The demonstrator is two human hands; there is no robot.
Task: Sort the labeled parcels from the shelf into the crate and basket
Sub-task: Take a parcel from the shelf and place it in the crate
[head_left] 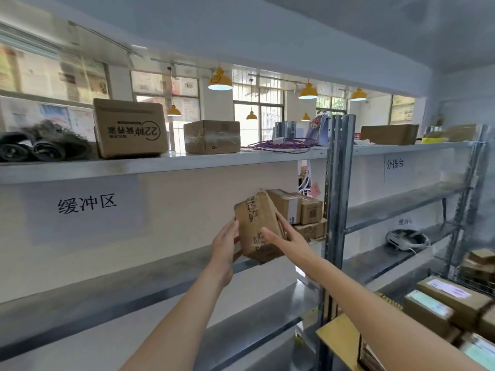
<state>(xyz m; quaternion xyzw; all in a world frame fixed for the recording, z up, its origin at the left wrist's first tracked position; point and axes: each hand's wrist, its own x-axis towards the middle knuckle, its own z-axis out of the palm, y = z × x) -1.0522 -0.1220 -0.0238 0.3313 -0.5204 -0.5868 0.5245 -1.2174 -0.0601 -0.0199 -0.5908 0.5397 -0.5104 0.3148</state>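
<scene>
A taped brown cardboard parcel point(258, 226) is tilted over the front edge of the middle shelf point(160, 274). My left hand point(224, 249) holds its left side, and my right hand point(285, 236) holds its right side with the fingers laid along the box. Behind it on the same shelf sits a stack of brown parcels point(300, 212), some with white labels. At the lower right, a yellow crate point(340, 338) holds several labeled parcels point(452, 301). A wire basket point(476, 277) with more boxes stands further right.
The top shelf carries a printed carton point(130, 128), a taped box point(211, 136), dark rolled bags point(40, 145) and a coil of cable point(281, 144). A steel upright point(336, 196) divides the two shelf bays. A white headset-like device point(404, 238) lies on the right bay's shelf.
</scene>
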